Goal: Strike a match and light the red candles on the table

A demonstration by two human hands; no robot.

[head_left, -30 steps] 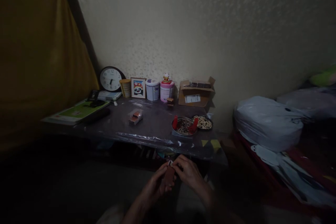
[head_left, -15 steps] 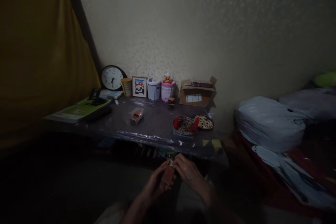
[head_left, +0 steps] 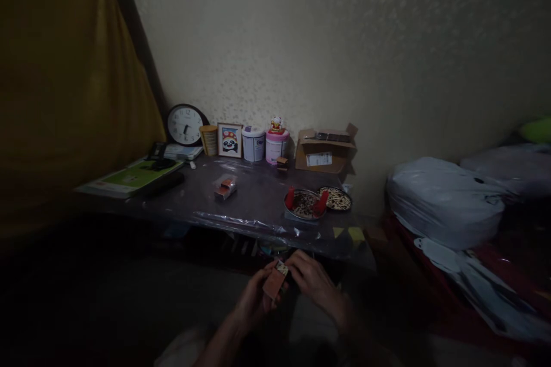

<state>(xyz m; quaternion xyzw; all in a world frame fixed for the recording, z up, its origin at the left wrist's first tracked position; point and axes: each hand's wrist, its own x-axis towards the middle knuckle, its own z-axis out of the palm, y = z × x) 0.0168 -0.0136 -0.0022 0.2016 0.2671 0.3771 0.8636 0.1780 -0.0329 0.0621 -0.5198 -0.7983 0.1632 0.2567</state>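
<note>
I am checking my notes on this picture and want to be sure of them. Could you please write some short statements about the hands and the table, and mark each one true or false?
1. Both hands hold one small reddish box below the table edge. True: the left hand and the right hand meet on it.
2. The clock lies flat on the table. False: it stands leaning against the wall.
3. Two round dishes sit near the table's right end. True.
4. The cardboard box by the wall is closed. False: its flaps are open.
</note>
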